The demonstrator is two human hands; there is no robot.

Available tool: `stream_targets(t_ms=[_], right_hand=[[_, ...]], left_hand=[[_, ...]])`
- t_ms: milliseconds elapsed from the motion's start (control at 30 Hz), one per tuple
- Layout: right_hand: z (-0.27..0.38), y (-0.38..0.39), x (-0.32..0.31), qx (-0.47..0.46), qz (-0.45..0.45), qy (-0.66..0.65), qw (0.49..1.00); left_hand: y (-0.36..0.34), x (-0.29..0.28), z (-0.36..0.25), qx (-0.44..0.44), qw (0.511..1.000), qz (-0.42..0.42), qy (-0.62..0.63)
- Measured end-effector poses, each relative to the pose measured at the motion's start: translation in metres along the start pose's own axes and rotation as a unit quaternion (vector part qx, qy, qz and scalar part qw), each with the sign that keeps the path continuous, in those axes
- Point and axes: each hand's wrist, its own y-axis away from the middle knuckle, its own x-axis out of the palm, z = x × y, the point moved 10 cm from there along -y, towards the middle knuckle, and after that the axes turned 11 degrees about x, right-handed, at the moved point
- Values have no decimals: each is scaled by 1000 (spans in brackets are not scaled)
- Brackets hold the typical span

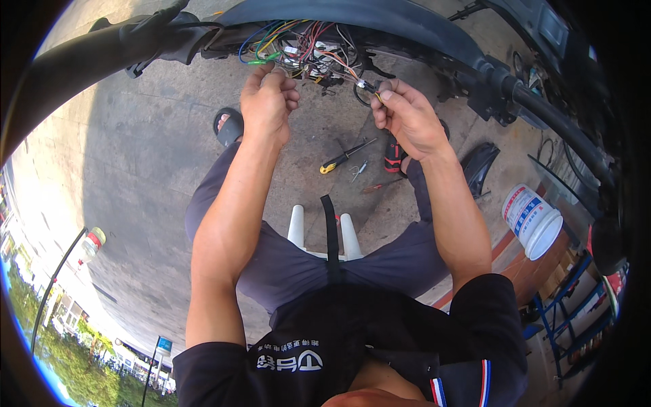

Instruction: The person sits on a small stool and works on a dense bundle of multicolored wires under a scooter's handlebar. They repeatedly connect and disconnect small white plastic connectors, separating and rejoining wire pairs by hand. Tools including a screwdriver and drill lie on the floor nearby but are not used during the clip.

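Many-coloured wires (pixel 315 39) spill from the opened front of a two-wheeler with dark handlebars, at the top of the view. My left hand (pixel 266 102) is closed at the left of this bundle, fingertips beside a green wire connector (pixel 266 59); whatever sits between the fingers is hidden. On the right, my right hand (pixel 410 115) pinches a small dark wire connector (pixel 369 87). A white plug and orange and white wires run from it back into the bundle. White connectors lie among the tangled wires between my hands.
On the concrete floor below lie a yellow-handled screwdriver (pixel 337 162), a small metal piece (pixel 359 169), a red-black power tool (pixel 394 154) and a thin red-handled tool (pixel 382 186). A white bucket (pixel 542 234) and a blue metal rack (pixel 566 312) stand at the right.
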Motion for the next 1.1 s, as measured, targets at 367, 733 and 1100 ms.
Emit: stream_targets(t_ms=[367,733,1100], right_hand=[[3,-1,6,5,11,7,1000],[1,-8,-6,14,-48,73,996],[4,-9,-4,14,-52,45,998]], left_hand=[[-6,-7,10,-66,997,-26,6],[-13,6,4,-31,993,36,113],[-12,8,0,-46,995,36,84]])
